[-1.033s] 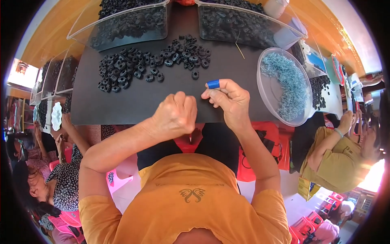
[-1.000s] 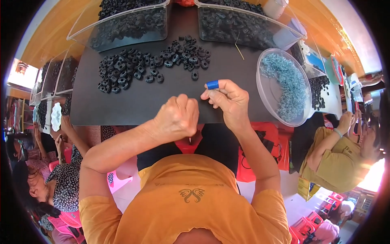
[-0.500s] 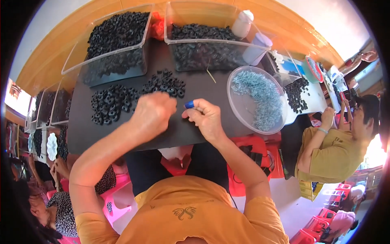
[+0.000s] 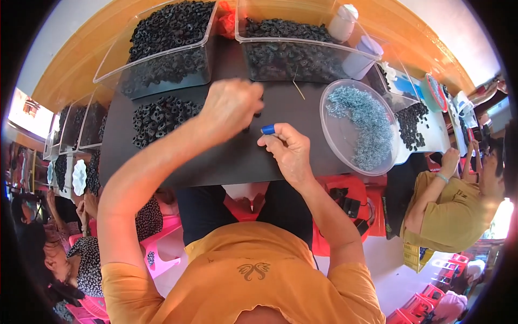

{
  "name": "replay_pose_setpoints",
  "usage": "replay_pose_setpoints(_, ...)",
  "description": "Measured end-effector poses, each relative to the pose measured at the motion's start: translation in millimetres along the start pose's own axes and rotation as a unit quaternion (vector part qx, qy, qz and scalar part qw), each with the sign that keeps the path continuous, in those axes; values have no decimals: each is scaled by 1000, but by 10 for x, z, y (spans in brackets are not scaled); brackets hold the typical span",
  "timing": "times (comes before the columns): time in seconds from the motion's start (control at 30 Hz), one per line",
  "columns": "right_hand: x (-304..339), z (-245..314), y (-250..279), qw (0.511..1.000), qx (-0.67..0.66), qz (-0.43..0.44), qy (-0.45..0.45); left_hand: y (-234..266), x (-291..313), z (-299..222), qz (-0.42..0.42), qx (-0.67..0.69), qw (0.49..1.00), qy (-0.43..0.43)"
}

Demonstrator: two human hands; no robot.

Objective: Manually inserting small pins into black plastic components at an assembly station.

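Note:
My left hand (image 4: pixel 231 106) is over the dark tabletop, its fingers curled closed. It covers the spot where a small pile of black ring-like parts lies; a few black bits show beside its fingers. Whatever those fingers hold is hidden. A larger pile of the black parts (image 4: pixel 164 120) lies to the left of that hand. My right hand (image 4: pixel 291 151) is lower and to the right, thumb and index finger pinched together. A blue band (image 4: pixel 268 129) wraps its index fingertip. Anything in the pinch is too small to name.
Two clear bins (image 4: pixel 162 59) (image 4: pixel 291 54) of black parts stand at the back. A round clear lid or tray (image 4: pixel 330 127) with pale blue small springs (image 4: pixel 372 132) lies at the right. Two bottles (image 4: pixel 343 24) (image 4: pixel 361 56) stand behind it. A co-worker (image 4: pixel 453 200) sits at the right, others at the left.
My left hand has moved forward and right, over the small pile of black parts. My right hand stays pinched near the same place. The whole view has shifted slightly.

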State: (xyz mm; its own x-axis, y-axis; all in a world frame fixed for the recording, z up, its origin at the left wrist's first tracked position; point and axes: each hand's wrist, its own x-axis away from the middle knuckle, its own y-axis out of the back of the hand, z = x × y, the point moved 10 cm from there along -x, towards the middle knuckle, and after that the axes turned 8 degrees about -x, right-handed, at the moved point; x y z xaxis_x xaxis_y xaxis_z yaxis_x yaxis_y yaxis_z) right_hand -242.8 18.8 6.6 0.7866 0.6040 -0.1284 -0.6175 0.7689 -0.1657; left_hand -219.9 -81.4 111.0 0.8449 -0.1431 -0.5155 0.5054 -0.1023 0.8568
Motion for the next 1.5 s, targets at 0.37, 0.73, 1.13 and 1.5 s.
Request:
replay_pose_setpoints(0.37,128,17,50,999,35,13,33,-454,576,139,145,89,978,121)
replay_pose_setpoints(0.73,-179,1015,1182,851,498,-75,151,-399,688,12,120,297,931,175)
replay_pose_setpoints(1.13,-450,555,1093,751,647,40,126,-549,1011,-87,73,626,684,367)
replay_pose_setpoints(1.5,-218,962,885,799,589,-31,118,-533,1170,-143,20,711,582,394)
